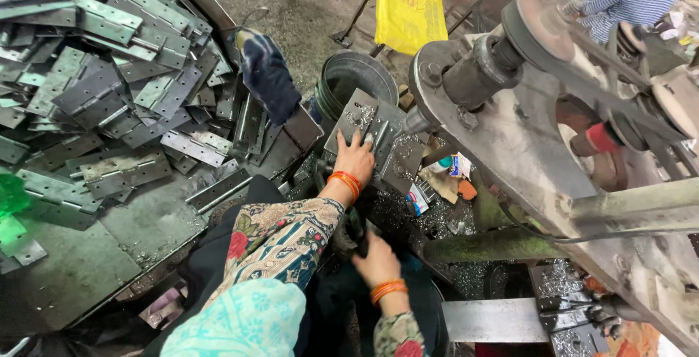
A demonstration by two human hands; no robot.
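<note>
Hinge plate (378,135) sat under the drill bit (416,120) on the machine's little table, and my left hand (354,159) was pressed flat on it, fingers spread. My right hand (377,259) was lower down, curled around something dark, couldn't tell what. Big pile of hinges (109,87) covered the workbench's far left corner.

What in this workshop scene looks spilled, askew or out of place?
Metal shavings lie scattered below the hinge plate that the left hand presses. Hinges sit in a jumbled heap at all angles, and a dark glove lies draped over them.
</note>
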